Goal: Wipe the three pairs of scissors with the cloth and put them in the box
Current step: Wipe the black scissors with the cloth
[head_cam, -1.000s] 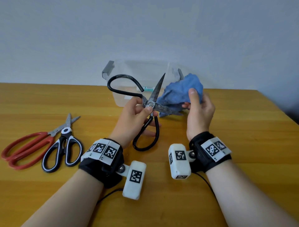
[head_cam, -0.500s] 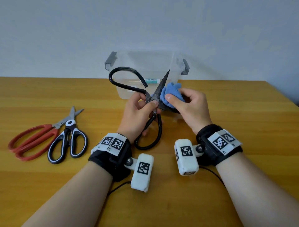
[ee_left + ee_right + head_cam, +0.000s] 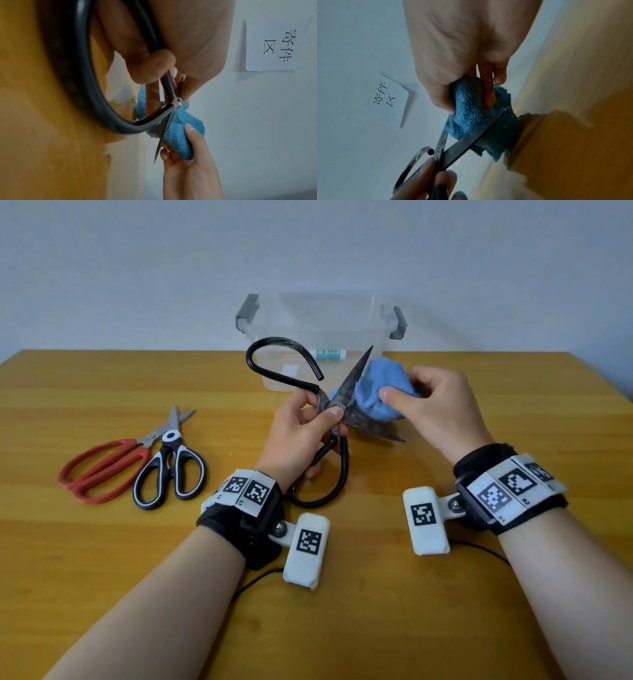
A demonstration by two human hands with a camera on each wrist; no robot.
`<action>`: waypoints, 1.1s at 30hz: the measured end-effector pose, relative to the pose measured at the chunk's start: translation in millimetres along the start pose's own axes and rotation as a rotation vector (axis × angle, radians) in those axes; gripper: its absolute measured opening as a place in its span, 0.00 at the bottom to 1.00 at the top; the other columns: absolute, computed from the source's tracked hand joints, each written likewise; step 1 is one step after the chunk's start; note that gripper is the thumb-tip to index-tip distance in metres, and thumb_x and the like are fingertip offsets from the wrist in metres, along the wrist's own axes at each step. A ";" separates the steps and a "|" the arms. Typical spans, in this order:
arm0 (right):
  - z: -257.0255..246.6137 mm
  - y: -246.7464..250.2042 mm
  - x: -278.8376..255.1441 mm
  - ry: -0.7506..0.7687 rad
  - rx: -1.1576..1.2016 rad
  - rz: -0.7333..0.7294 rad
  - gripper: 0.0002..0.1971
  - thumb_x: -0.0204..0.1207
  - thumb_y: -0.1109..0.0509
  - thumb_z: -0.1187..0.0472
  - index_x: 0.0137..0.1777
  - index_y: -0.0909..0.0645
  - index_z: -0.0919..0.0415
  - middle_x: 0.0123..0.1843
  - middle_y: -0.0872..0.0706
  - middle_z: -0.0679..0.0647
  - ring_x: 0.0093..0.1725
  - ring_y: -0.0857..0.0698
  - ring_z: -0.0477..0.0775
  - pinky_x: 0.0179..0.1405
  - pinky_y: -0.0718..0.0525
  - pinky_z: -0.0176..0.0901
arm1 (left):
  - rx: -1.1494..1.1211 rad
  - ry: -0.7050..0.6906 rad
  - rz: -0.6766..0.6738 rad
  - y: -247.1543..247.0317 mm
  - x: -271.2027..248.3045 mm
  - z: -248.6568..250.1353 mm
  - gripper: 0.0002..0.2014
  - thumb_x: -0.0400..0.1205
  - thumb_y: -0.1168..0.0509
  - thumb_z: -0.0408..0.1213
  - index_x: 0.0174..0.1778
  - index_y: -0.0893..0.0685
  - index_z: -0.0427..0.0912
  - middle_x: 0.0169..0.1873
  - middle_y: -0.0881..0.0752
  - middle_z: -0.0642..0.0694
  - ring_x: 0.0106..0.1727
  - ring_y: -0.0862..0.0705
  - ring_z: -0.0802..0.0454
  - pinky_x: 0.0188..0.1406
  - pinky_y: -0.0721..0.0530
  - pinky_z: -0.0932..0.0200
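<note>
Gripping one of three scissors (image 3: 329,419), left hand (image 3: 298,436); right hand's (image 3: 442,412) fingers seemingly clutch one cloth (image 3: 380,392).

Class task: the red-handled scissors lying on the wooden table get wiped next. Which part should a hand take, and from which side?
Probably the red-handled scissors by their looped handles, approached from the near left. They lie flat and closed, blades pointing away to the right toward the black-and-white-handled scissors, so that approach keeps fingers off the edges.

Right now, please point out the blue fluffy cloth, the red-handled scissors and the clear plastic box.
blue fluffy cloth (image 3: 380,386), head view, bunched middle.
red-handled scissors (image 3: 102,470), head view, handle loops.
clear plastic box (image 3: 308,337), head view, front wall.
</note>
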State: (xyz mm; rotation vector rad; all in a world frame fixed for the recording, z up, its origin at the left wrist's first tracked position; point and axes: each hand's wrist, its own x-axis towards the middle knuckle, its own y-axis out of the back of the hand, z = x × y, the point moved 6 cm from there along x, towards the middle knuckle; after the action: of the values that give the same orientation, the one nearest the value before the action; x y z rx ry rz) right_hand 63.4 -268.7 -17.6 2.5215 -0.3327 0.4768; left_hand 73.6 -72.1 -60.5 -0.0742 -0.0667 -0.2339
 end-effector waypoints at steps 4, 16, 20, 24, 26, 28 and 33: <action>-0.1 -1.9 1.7 0.012 -0.013 0.011 0.14 0.72 0.25 0.63 0.33 0.23 0.71 0.44 0.14 0.43 0.40 0.18 0.39 0.37 0.22 0.37 | 0.013 0.010 -0.014 -0.9 0.7 -0.9 0.09 0.89 0.34 0.33 0.50 0.29 0.40 0.36 0.10 0.40 0.30 0.10 0.35 0.12 0.35 0.67; -2.2 1.9 15.8 -0.011 -0.003 0.001 0.13 0.74 0.22 0.58 0.44 0.19 0.68 0.37 0.17 0.59 0.35 0.21 0.46 0.34 0.22 0.41 | 0.041 -0.013 0.003 1.0 2.2 -0.3 0.09 0.89 0.34 0.33 0.50 0.29 0.40 0.34 0.09 0.43 0.33 0.08 0.30 0.11 0.34 0.67; 0.0 -20.8 1.2 -0.018 0.143 -0.198 0.07 0.80 0.30 0.59 0.51 0.12 0.60 0.42 0.12 0.56 0.40 0.18 0.49 0.42 0.21 0.48 | 0.078 -0.022 -0.022 0.8 3.4 -0.9 0.09 0.89 0.33 0.34 0.53 0.28 0.37 0.38 0.08 0.40 0.35 0.07 0.30 0.11 0.32 0.66; 8.6 -29.1 -6.2 -0.011 0.253 -0.214 0.08 0.82 0.27 0.63 0.51 0.10 0.49 0.40 0.11 0.39 0.42 0.16 0.42 0.44 0.18 0.42 | 0.095 -0.014 -0.050 -1.1 5.0 -2.9 0.08 0.88 0.33 0.33 0.54 0.27 0.38 0.38 0.09 0.39 0.37 0.07 0.33 0.11 0.32 0.65; 12.2 -31.9 -7.6 -0.009 0.295 -0.212 0.07 0.80 0.24 0.64 0.53 0.08 0.53 0.45 0.07 0.49 0.46 0.12 0.47 0.47 0.14 0.47 | 0.107 -0.011 -0.081 -3.7 6.1 -3.5 0.08 0.88 0.33 0.32 0.53 0.27 0.37 0.38 0.09 0.36 0.39 0.06 0.37 0.11 0.30 0.64; 15.3 -34.9 -8.6 0.007 0.299 -0.205 0.08 0.78 0.22 0.65 0.55 0.08 0.55 0.46 0.06 0.52 0.47 0.11 0.46 0.49 0.13 0.45 | 0.132 -0.003 -0.115 -6.0 7.3 -4.4 0.08 0.88 0.33 0.31 0.50 0.28 0.37 0.38 0.10 0.34 0.37 0.06 0.40 0.11 0.29 0.63; 17.4 -44.1 -6.8 0.027 0.225 -0.179 0.07 0.77 0.21 0.63 0.54 0.07 0.57 0.42 0.08 0.42 0.42 0.12 0.39 0.43 0.18 0.33 | 0.164 0.012 -0.152 -8.0 8.4 -7.1 0.09 0.88 0.33 0.30 0.47 0.28 0.37 0.35 0.10 0.38 0.36 0.06 0.40 0.10 0.31 0.64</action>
State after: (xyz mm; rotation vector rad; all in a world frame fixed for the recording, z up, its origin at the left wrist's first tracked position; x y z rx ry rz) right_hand 76.3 -241.4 -54.8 2.7277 -0.0435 0.5014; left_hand 80.2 -82.4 -66.4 0.0955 -0.0796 -0.3802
